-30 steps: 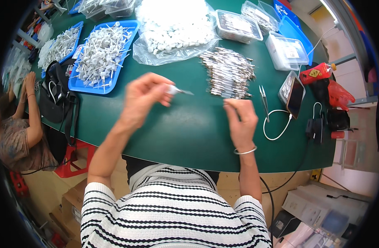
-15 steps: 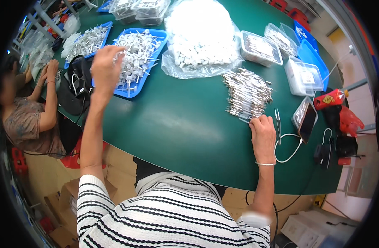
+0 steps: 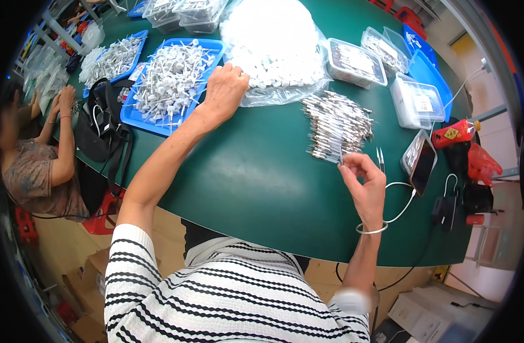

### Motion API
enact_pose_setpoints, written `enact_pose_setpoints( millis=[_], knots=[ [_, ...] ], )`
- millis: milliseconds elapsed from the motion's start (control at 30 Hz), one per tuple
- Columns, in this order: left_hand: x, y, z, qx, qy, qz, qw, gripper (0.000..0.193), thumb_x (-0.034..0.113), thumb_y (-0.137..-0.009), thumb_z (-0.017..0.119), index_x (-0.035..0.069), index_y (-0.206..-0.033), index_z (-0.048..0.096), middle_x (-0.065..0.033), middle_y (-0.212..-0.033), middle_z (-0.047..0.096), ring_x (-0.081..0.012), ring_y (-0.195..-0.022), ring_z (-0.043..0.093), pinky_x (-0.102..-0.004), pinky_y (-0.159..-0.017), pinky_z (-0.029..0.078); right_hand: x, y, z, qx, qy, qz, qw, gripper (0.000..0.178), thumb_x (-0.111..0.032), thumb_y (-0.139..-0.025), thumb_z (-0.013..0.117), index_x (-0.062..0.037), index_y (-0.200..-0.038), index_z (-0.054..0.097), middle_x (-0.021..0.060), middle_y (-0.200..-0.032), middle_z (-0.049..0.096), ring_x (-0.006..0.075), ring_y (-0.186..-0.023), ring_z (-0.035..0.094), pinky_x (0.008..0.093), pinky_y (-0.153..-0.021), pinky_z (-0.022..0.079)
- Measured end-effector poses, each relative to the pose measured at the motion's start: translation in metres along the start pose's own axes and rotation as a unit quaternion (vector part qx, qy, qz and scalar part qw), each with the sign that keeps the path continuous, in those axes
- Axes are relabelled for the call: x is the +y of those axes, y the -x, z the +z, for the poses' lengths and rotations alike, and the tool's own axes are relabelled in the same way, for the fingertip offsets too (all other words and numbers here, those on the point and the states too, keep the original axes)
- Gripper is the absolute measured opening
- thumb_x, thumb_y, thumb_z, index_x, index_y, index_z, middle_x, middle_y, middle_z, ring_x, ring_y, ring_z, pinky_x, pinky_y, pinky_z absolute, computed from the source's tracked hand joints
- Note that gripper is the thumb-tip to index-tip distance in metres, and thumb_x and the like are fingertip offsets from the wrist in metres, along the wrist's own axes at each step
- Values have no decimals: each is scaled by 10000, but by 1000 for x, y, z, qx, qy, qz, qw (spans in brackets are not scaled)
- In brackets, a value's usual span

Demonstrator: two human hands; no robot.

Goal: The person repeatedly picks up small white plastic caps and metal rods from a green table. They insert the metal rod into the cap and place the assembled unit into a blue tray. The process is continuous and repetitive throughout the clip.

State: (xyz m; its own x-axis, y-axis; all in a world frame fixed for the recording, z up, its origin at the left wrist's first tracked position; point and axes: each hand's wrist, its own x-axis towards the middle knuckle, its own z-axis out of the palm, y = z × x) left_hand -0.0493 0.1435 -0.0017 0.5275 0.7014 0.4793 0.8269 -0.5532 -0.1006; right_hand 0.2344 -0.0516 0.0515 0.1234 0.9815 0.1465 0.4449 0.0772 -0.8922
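My left hand [image 3: 225, 94] reaches to the left edge of a clear plastic bag [image 3: 273, 98] heaped with small white plastic pieces [image 3: 285, 68]. Its fingers are curled closed there, and what they hold is hidden. My right hand [image 3: 366, 186] is at the near end of a pile of thin silvery rods [image 3: 337, 126] on the table. Thumb and forefinger pinch the end of one slim rod [image 3: 339, 159], while the other fingers are bent. Just beside that hand lie metal tweezers [image 3: 380, 159].
Blue trays [image 3: 124, 117] of white-headed rods stand at the left, by a black bag [image 3: 96, 128]. Clear boxes [image 3: 356, 63] line the back right. A phone [image 3: 424, 166] with a white cable and a red bottle [image 3: 453, 134] are at the right. A co-worker [image 3: 44, 166] sits at the left.
My left hand has moved right from above the blue tray to the bag of white pieces. My right hand has turned and stays at the near end of the rod pile.
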Motion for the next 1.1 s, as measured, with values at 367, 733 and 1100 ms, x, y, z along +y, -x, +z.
enact_pose_setpoints(
  millis=[367, 733, 1100],
  knots=[
    [81, 30, -54, -44, 471, -69, 878, 109, 34, -811, 665, 0, -839, 565, -123, -965, 680, -133, -753, 656, -265, -653, 531, 0, -7, 41, -1, -441, 57, 896, 126, 15, -873, 582, 0, -993, 547, 110, -961, 637, 132, -830, 613, 284, -778, 519],
    [114, 53, -49, -188, 748, -192, 607, 229, 7, -811, 670, 6, -1039, 645, -15, -935, 594, -73, -868, 557, -206, -741, 472, 16, 1, 66, -9, -551, 133, 824, 178, -39, -903, 582, 5, -1075, 567, 114, -990, 640, 153, -867, 628, 297, -820, 521],
    [116, 53, -60, -210, 796, -228, 520, 268, 53, -874, 624, 8, -1138, 622, -64, -1050, 650, -99, -919, 600, -238, -727, 494, 13, 4, 69, 22, -466, 76, 881, 150, -52, -897, 606, 16, -1027, 583, 115, -967, 649, 160, -855, 640, 288, -812, 522]
  ],
)
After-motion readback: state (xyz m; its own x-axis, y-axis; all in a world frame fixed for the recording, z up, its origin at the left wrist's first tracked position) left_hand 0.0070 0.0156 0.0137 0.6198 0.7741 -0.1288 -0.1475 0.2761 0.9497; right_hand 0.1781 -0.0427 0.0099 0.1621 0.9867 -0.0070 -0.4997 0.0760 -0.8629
